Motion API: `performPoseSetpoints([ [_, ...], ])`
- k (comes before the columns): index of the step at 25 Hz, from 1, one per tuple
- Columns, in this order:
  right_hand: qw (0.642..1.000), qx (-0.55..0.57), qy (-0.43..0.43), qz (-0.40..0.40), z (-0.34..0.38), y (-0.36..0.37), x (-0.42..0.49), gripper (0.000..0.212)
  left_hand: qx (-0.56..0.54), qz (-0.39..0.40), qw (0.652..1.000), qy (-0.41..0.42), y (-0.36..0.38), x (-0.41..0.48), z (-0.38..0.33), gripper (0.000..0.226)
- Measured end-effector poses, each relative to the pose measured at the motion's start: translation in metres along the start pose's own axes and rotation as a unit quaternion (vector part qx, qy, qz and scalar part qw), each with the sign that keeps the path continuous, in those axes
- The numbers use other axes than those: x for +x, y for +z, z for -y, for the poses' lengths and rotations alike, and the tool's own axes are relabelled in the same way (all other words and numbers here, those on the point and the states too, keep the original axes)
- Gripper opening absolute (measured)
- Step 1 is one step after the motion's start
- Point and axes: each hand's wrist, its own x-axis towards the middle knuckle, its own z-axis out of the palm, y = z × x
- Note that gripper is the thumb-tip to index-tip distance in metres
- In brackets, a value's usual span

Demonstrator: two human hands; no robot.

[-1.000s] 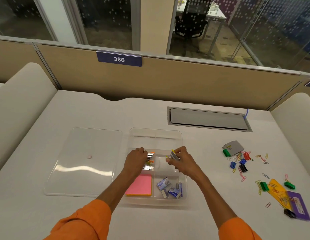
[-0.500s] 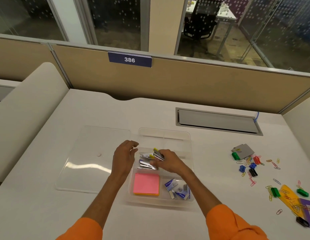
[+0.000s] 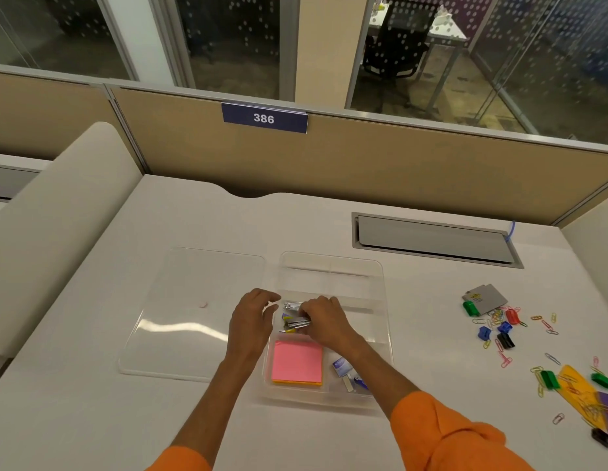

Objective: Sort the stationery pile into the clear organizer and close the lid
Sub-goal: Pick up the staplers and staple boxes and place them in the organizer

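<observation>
Scene: a person in orange sleeves works at a white desk under a tan partition with a plate reading 386.
Organizer: clear and open-topped, at the centre of the frame, divided into compartments.
Lid: off, lying flat on the desk just left of the organizer, its edge against the organizer's left wall.
Right hand: reaches into the middle-left compartment, fingers curled down around the staplers.
Left hand: hovers over the organizer's left rim, fingers bent and spread, holding nothing that shows.
Staplers: small, silver with yellow and blue parts, bunched in the middle-left compartment between the two hands.
Notes: a pink pad on an orange one, flat in the lower-left compartment.
Boxes: small and blue-white, in the lower-right compartment, partly behind the right forearm.
Pile: well apart at right of frame, loose on the desk; coloured paper clips, binder clips, a grey card, and a yellow sheet near the lower right corner.
Hatch: grey, set in the desk at upper right.
</observation>
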Motion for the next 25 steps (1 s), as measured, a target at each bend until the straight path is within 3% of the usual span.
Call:
performPoseSetpoints([
  [7, 0.999, 0.043, 0.014, -0.007, 0.002, 0.001, 0.002, 0.02, 0.053, -0.006, 0.999, 0.003, 0.009, -0.004, 0.003, 0.017],
  [10, 0.991, 0.114, 0.017, -0.073, -0.005, -0.006, -0.008, 0.022, 0.124, -0.016, 0.992, 0.018, 0.013, -0.001, 0.004, 0.028],
  [13, 0.981, 0.073, 0.001, -0.179, -0.022, -0.01, -0.021, 0.041, 0.182, -0.018, 0.983, 0.02, 0.019, 0.003, 0.001, 0.049],
  [15, 0.978, 0.021, 0.009, -0.207, -0.034, -0.014, -0.026, 0.056, 0.203, -0.006, 0.979, 0.028, 0.024, 0.007, -0.004, 0.062],
  [25, 0.973, -0.025, 0.1, -0.205, -0.087, -0.032, -0.068, 0.079, 0.227, 0.051, 0.971, 0.06, 0.063, 0.01, -0.067, 0.071],
])
